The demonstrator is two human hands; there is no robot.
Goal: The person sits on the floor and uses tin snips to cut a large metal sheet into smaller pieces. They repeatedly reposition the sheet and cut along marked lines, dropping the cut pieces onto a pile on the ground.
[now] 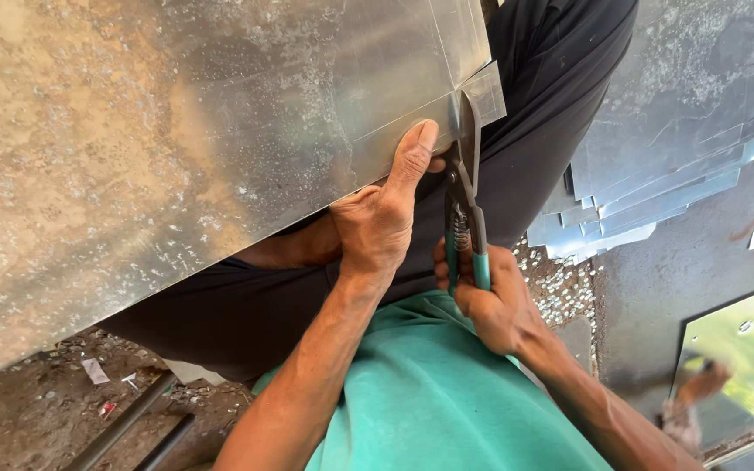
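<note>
Nearest the camera is the teal shirt (429, 392) of the person at work, with both forearms reaching up from it toward the big galvanised metal sheet (176, 148) that lies across the lap. That sheet serves as the landmark here.

The right hand (495, 301) sits just below the sheet's lower corner, clenched around the teal handles of a pair of tin snips (464, 218). The snips point up from the fist, and their dark blades meet the sheet's edge at that corner, beside a scribed line (the small corner tab of metal stands just past the blade tip).

The left hand (381, 214) is pressed against the sheet's near edge, just beside the snips, fingers tucked under the metal and thumb stretched flat on top along the edge, so it grips the sheet itself.

Under the sheet are dark trousers (534, 105). Beyond the snips, off the sheet's corner, a stack of cut metal pieces (656, 174) lies on the ground, with small bright offcuts (560, 288) scattered in front of it. Below the sheet's far side, two dark rods (133, 423) rest on dusty earth.
</note>
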